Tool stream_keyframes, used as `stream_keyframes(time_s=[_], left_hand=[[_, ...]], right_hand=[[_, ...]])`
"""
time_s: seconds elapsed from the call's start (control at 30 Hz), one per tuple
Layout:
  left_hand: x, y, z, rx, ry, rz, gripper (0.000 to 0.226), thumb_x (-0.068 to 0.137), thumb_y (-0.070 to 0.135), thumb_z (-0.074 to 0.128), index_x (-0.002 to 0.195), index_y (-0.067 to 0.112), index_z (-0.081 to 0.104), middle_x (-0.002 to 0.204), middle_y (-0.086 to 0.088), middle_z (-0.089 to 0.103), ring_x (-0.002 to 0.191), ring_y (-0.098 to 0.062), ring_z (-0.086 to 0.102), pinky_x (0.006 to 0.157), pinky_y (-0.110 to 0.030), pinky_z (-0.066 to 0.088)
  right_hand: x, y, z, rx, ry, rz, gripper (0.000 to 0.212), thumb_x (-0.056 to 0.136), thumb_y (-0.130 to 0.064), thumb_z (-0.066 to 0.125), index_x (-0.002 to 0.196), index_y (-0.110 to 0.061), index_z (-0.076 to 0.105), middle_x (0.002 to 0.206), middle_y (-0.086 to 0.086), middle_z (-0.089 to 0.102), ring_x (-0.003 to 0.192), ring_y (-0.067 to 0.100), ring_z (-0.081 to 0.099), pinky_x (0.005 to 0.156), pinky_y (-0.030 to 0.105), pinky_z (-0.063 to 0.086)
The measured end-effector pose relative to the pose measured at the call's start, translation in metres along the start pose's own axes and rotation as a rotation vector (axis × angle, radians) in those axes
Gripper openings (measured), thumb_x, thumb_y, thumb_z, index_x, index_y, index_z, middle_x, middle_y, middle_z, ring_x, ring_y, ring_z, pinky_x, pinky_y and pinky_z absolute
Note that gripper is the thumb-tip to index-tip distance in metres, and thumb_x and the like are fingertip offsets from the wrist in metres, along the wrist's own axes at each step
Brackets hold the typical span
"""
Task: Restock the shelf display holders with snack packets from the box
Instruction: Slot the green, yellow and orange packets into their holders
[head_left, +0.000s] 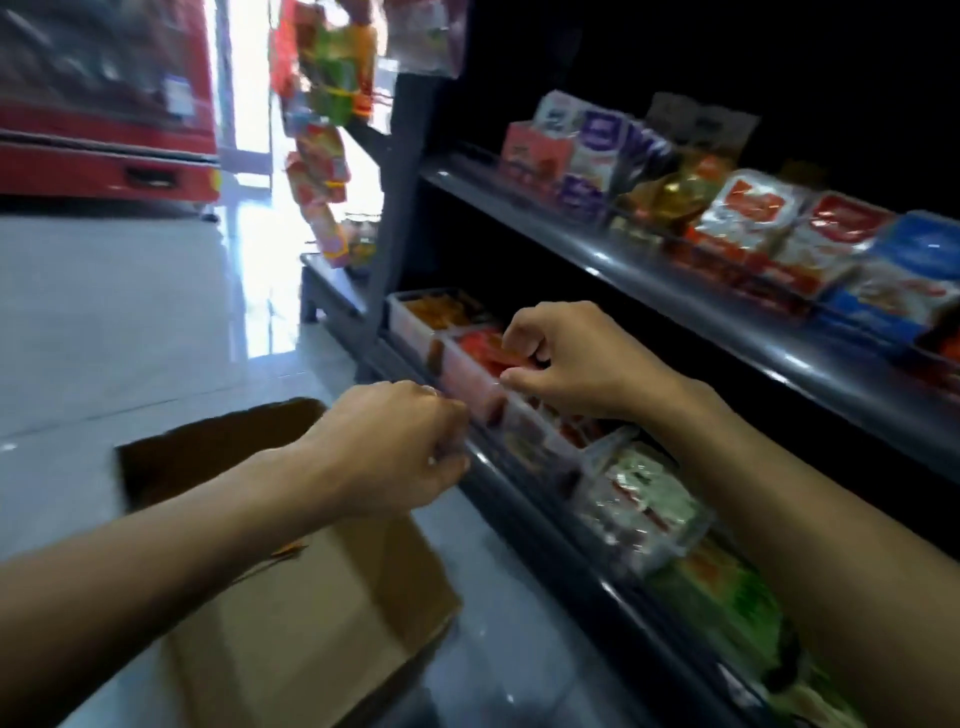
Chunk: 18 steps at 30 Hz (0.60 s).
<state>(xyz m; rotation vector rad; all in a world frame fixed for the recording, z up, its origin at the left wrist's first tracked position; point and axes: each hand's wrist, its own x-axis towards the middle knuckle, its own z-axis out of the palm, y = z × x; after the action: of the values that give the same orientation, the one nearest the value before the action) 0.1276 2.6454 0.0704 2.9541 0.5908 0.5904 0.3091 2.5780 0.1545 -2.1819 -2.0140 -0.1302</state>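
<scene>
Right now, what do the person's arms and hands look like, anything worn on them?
Both forearms are bare right to the frame edge, with no sleeves, watch or gloves showing. The left hand seems to have a thin pale ring on one finger, though blur makes that uncertain. The right hand shows nothing worn.

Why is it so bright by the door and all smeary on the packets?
Head view: daylight through the doorway blows out to white and glares on the floor tiles; the hanging snack packets and the red cooler are smeared by motion blur; the shelf's upper back is nearly black; shelf edges bow from the wide lens.
</scene>
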Motion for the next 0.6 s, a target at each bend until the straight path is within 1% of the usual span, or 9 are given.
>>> stream_keyframes(time_s=[0.07,0.13,0.2,0.27,0.33,0.37,0.47,0.53,0.6], left_hand=[[-0.023,-0.031,0.004,0.004,-0.026,-0.054,0.017,0.091,0.049,0.051,0.090,0.033,0.053,0.085,0.016,0.052,0.079,-0.009,0.052,0.060,-0.022,0.030],[-0.045,-0.058,0.010,0.013,-0.051,-0.107,0.017,0.089,0.049,0.050,0.084,0.033,0.047,0.089,0.012,0.058,0.088,-0.014,0.059,0.064,-0.027,0.035],[-0.066,-0.079,0.019,0.034,-0.063,-0.165,0.023,0.086,0.052,0.048,0.084,0.028,0.051,0.095,0.008,0.063,0.094,-0.018,0.062,0.068,-0.030,0.044],[-0.090,-0.094,0.031,0.067,-0.065,-0.219,0.030,0.086,0.054,0.047,0.087,0.026,0.055,0.098,0.008,0.064,0.095,-0.019,0.063,0.067,-0.030,0.043],[-0.115,-0.109,0.046,0.090,-0.082,-0.276,0.028,0.088,0.054,0.048,0.085,0.027,0.054,0.094,0.008,0.062,0.091,-0.019,0.063,0.063,-0.029,0.038],[-0.128,-0.115,0.052,0.091,-0.089,-0.306,0.028,0.087,0.054,0.046,0.086,0.028,0.056,0.090,0.008,0.062,0.088,-0.019,0.064,0.061,-0.028,0.038],[-0.160,-0.133,0.068,0.131,-0.086,-0.365,0.032,0.082,0.052,0.043,0.078,0.027,0.062,0.076,0.007,0.062,0.073,-0.019,0.063,0.057,-0.027,0.038],[-0.175,-0.143,0.078,0.182,-0.101,-0.383,0.036,0.082,0.052,0.040,0.072,0.026,0.062,0.071,0.006,0.061,0.072,-0.020,0.063,0.065,-0.031,0.044],[-0.188,-0.152,0.087,0.241,-0.121,-0.399,0.041,0.083,0.054,0.039,0.071,0.025,0.065,0.075,0.004,0.063,0.079,-0.021,0.065,0.079,-0.038,0.049]], right_hand=[[0.027,-0.024,0.024,0.014,-0.029,-0.049,0.022,0.082,-0.037,0.073,0.098,-0.024,0.068,0.096,-0.008,0.065,0.091,0.013,0.062,0.081,0.039,0.053],[0.050,-0.045,0.049,0.028,-0.053,-0.098,0.024,0.083,-0.037,0.073,0.101,-0.022,0.069,0.096,-0.004,0.067,0.092,0.016,0.063,0.081,0.040,0.053],[0.070,-0.063,0.077,0.052,-0.077,-0.147,0.025,0.083,-0.037,0.074,0.102,-0.020,0.069,0.095,-0.003,0.067,0.091,0.016,0.062,0.081,0.037,0.052],[0.087,-0.079,0.107,0.082,-0.117,-0.194,0.026,0.083,-0.037,0.074,0.103,-0.021,0.069,0.094,-0.004,0.066,0.089,0.014,0.061,0.080,0.035,0.052],[0.101,-0.095,0.139,0.111,-0.183,-0.247,0.024,0.084,-0.037,0.073,0.102,-0.022,0.068,0.092,-0.006,0.063,0.085,0.012,0.059,0.077,0.033,0.052],[0.108,-0.102,0.156,0.118,-0.219,-0.276,0.024,0.084,-0.038,0.073,0.102,-0.022,0.068,0.092,-0.006,0.063,0.085,0.013,0.059,0.076,0.033,0.051],[0.121,-0.121,0.203,0.137,-0.321,-0.361,0.029,0.082,-0.039,0.073,0.105,-0.022,0.068,0.091,-0.008,0.064,0.091,0.014,0.061,0.081,0.034,0.052],[0.126,-0.128,0.236,0.152,-0.401,-0.404,0.028,0.083,-0.037,0.073,0.106,-0.021,0.068,0.092,-0.007,0.065,0.095,0.015,0.060,0.083,0.033,0.051],[0.129,-0.129,0.269,0.145,-0.488,-0.436,0.029,0.083,-0.037,0.073,0.106,-0.019,0.068,0.094,-0.005,0.066,0.095,0.016,0.059,0.081,0.031,0.050]])
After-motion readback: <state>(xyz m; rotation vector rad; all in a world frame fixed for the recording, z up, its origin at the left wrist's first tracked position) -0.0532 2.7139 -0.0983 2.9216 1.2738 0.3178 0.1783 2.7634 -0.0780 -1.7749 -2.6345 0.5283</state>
